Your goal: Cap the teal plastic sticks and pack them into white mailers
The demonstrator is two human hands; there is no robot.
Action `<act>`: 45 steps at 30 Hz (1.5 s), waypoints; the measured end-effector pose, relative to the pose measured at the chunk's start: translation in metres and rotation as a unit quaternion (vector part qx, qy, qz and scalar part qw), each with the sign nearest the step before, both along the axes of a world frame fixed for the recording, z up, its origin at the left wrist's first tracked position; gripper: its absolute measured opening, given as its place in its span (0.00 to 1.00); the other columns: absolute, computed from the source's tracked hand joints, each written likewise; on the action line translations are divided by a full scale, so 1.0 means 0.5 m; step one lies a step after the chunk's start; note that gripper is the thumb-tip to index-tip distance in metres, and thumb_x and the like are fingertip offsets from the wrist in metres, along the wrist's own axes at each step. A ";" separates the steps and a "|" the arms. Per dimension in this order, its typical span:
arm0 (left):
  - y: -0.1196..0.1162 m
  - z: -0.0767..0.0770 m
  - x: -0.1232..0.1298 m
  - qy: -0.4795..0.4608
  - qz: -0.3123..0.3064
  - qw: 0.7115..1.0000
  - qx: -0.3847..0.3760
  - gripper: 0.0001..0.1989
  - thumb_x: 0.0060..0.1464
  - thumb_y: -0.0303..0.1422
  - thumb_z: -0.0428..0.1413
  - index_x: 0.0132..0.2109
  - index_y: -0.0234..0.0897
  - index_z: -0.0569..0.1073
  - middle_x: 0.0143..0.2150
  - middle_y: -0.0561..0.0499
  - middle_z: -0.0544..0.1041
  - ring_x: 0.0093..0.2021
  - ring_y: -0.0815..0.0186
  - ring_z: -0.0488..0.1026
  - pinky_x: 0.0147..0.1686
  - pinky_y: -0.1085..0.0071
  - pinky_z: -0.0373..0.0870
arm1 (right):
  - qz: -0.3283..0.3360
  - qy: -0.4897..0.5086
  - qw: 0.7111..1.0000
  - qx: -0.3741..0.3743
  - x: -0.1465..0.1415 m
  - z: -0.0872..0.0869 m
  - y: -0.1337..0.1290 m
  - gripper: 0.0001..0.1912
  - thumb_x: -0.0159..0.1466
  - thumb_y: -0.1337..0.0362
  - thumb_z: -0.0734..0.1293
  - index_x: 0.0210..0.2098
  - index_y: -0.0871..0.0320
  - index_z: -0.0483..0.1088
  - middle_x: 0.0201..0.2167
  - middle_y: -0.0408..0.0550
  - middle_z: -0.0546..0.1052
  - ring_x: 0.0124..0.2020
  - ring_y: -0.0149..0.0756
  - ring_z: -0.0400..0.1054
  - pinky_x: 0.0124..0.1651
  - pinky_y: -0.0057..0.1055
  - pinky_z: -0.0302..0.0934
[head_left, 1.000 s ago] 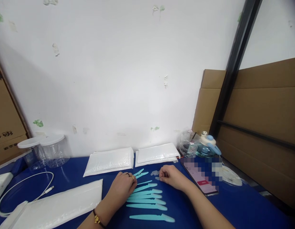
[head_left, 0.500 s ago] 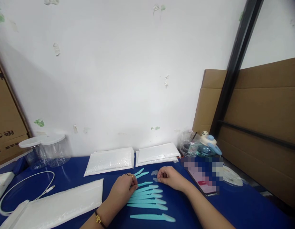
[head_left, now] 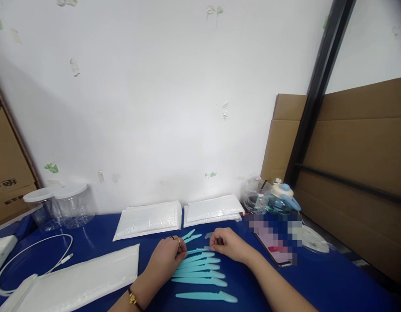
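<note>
My left hand (head_left: 170, 255) pinches the handle of a teal eyebrow razor (head_left: 198, 250), whose blade end points right. Closed at the fingertips, my right hand (head_left: 227, 245) has a small translucent blade cap (head_left: 207, 248) at that blade end. Whether the cap is on the blade, I cannot tell. Another translucent cap (head_left: 208, 235) lies just behind my right fingers. Nearer to me, several teal razors (head_left: 200, 274) lie fanned in a row, with one razor (head_left: 206, 296) apart at the front. Two more razors (head_left: 191, 236) lie beyond my left hand.
White bubble mailers (head_left: 148, 219) lie at the back, more mailers (head_left: 215, 209) beside them, and a large one (head_left: 86, 277) at left. A white cable (head_left: 34, 237) and clear lidded jars (head_left: 73, 208) are further left. To the right are a phone (head_left: 274, 247) and a blue-handled bottle (head_left: 282, 197).
My right hand has moved slightly left and toward me, bringing the cap to the razor's blade end. My left hand keeps its hold on the razor.
</note>
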State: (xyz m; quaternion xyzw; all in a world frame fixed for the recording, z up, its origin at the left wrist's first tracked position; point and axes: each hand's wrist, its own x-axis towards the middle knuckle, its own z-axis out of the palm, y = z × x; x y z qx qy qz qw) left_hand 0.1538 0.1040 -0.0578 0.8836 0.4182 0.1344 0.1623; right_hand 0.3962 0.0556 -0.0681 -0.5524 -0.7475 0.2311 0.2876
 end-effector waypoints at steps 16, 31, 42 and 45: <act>0.018 0.001 -0.014 0.027 0.036 0.997 0.058 0.09 0.53 0.32 0.51 0.41 0.42 0.73 0.42 0.51 0.74 0.46 0.62 0.68 0.43 0.70 0.58 | -0.121 -0.046 0.989 0.070 0.045 0.004 0.015 0.08 0.56 0.71 0.64 0.33 0.57 0.73 0.32 0.46 0.73 0.31 0.33 0.66 0.35 0.26 0.58; 0.024 0.006 -0.018 0.033 0.076 0.996 0.012 0.04 0.50 0.31 0.53 0.33 0.40 0.73 0.33 0.53 0.74 0.37 0.65 0.69 0.33 0.74 0.57 | -0.064 0.049 0.996 -0.025 0.026 -0.027 0.023 0.05 0.51 0.73 0.66 0.27 0.60 0.72 0.21 0.41 0.72 0.23 0.27 0.63 0.24 0.20 0.53; 0.029 -0.003 -0.014 0.020 0.047 0.999 0.002 0.04 0.51 0.32 0.53 0.33 0.41 0.73 0.32 0.55 0.74 0.35 0.67 0.70 0.32 0.75 0.56 | -0.059 0.064 0.996 -0.016 0.018 -0.031 0.030 0.06 0.53 0.67 0.67 0.28 0.59 0.76 0.21 0.42 0.74 0.21 0.27 0.62 0.23 0.21 0.51; 0.032 0.000 -0.018 0.026 0.052 0.998 -0.002 0.05 0.50 0.33 0.53 0.32 0.41 0.73 0.32 0.54 0.75 0.35 0.67 0.70 0.32 0.75 0.56 | -0.071 0.055 0.996 -0.013 0.019 -0.030 0.030 0.06 0.53 0.67 0.67 0.27 0.59 0.77 0.21 0.42 0.75 0.21 0.27 0.62 0.23 0.21 0.51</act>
